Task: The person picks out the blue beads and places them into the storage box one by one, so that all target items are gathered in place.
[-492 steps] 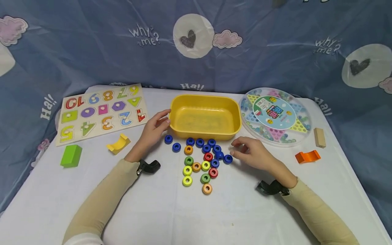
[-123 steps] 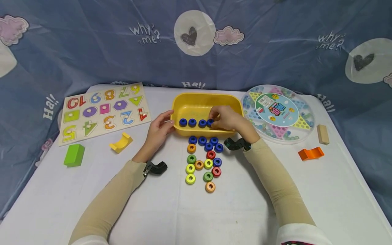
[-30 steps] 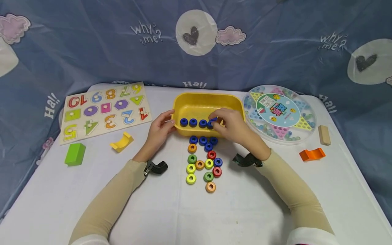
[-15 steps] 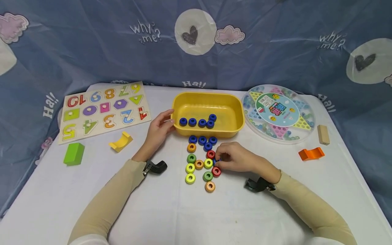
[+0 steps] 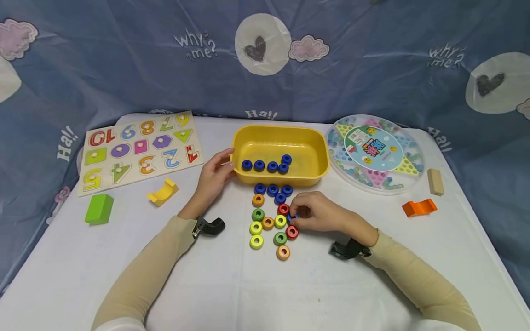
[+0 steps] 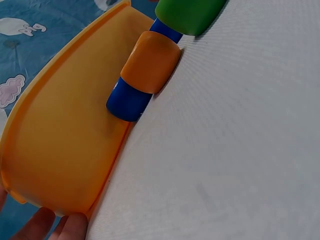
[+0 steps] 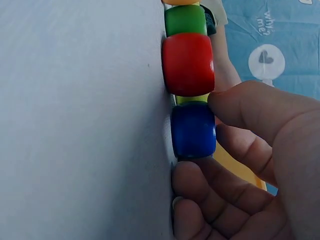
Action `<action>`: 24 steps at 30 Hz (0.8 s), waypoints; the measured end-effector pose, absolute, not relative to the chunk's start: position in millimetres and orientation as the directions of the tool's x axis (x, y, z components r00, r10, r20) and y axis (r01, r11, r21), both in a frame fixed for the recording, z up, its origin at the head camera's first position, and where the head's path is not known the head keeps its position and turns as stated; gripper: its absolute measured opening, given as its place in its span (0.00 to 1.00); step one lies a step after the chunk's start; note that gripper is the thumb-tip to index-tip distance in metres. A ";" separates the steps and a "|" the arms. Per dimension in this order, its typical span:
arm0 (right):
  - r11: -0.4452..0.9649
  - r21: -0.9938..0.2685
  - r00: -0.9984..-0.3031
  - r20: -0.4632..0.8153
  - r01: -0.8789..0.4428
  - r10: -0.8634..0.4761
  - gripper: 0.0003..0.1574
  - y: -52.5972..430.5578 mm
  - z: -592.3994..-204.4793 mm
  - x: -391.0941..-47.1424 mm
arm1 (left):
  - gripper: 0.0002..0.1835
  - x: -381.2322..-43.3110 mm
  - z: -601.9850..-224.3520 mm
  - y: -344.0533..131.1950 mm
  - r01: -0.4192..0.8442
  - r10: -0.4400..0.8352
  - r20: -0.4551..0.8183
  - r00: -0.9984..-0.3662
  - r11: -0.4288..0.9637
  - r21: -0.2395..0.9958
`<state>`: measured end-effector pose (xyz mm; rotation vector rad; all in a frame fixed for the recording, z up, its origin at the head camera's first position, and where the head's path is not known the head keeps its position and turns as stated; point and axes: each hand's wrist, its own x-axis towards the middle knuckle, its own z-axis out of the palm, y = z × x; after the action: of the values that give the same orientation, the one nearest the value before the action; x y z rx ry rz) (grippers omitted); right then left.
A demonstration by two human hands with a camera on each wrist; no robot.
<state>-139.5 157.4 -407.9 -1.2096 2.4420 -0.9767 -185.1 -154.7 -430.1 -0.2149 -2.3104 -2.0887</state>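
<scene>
My left hand (image 5: 213,177) rests its fingertips against the left end of the yellow tray (image 5: 281,180); the left wrist view shows the fingertips (image 6: 76,224) at the tray's end wall. Inside the tray, several blue ring beads (image 5: 259,165) lie along the near side. My right hand (image 5: 319,212) pinches another blue bead (image 7: 194,130) at the right side of the loose beads on the table, its thumb and fingers around it. A red bead (image 7: 188,64) sits right beside it. In the head view the fingers partly hide the held bead.
Several loose beads, including a yellow one (image 5: 256,242) and an orange one (image 5: 283,252), lie before the tray. A number puzzle board (image 5: 136,181), green block (image 5: 99,209) and yellow arch (image 5: 163,192) are left. A round marble game (image 5: 374,151), wooden block (image 5: 435,182) and orange arch (image 5: 419,208) are right.
Since the first frame, several blue beads have come into the tray. Over the last second my right hand left a bead there and came back to a blue bead on the table. The left hand stayed.
</scene>
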 end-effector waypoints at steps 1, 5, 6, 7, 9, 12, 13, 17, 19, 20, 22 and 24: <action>0.433 -0.660 -0.626 0.071 -0.614 -0.777 0.06 157.3 -407.3 -139.9 | 0.23 -184.9 -429.9 -155.0 0.115 0.087 0.106 -0.991 0.096 0.989; 0.420 -0.650 -0.619 0.098 -0.633 -0.780 0.06 158.2 -398.1 -143.6 | 0.23 -184.8 -429.5 -155.2 0.114 0.081 0.106 -0.991 0.100 0.988; 0.416 -0.647 -0.618 0.111 -0.639 -0.778 0.06 158.7 -392.8 -145.2 | 0.23 -184.9 -429.6 -155.2 0.115 0.081 0.107 -0.991 0.099 0.988; 0.409 -0.639 -0.617 0.133 -0.652 -0.776 0.06 159.5 -386.4 -147.4 | 0.23 -185.0 -429.7 -155.0 0.113 0.079 0.106 -0.991 0.098 0.989; 0.398 -0.622 -0.622 0.190 -0.675 -0.759 0.06 161.7 -370.7 -153.7 | 0.23 -185.4 -429.7 -154.2 0.113 0.083 0.106 -0.991 0.095 0.989; 0.412 -0.596 -0.654 0.270 -0.690 -0.706 0.05 163.8 -347.3 -168.2 | 0.23 -185.6 -429.7 -153.1 0.109 0.087 0.102 -0.991 0.083 0.991; 0.425 -0.592 -0.671 0.286 -0.685 -0.684 0.04 164.1 -340.6 -174.1 | 0.23 -185.5 -429.5 -152.6 0.108 0.087 0.101 -0.991 0.082 0.991; 0.498 -0.620 -0.756 0.256 -0.606 -0.602 0.04 160.5 -323.8 -200.0 | 0.23 -185.4 -429.4 -152.7 0.106 0.086 0.099 -0.991 0.085 0.991; 0.555 -0.630 -0.803 0.195 -0.543 -0.563 0.05 156.2 -320.9 -212.2 | 0.23 -185.3 -429.8 -153.5 0.107 0.084 0.099 -0.992 0.093 0.990; 0.587 -0.629 -0.823 0.158 -0.510 -0.546 0.06 154.0 -321.5 -218.2 | 0.23 -185.4 -430.2 -154.0 0.106 0.081 0.098 -0.992 0.092 0.990; 0.652 -0.619 -0.858 0.073 -0.438 -0.508 0.07 149.4 -324.4 -228.0 | 0.23 -185.1 -430.0 -154.5 0.102 0.079 0.095 -0.992 0.089 0.991; 0.704 -0.606 -0.883 -0.006 -0.370 -0.470 0.09 146.2 -332.3 -236.5 | 0.23 -185.1 -429.9 -154.8 0.098 0.079 0.092 -0.993 0.084 0.992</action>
<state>-236.5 146.2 -332.3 -0.6828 2.7500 -0.9261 -185.1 -154.8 -429.9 -0.1881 -2.3022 -2.1083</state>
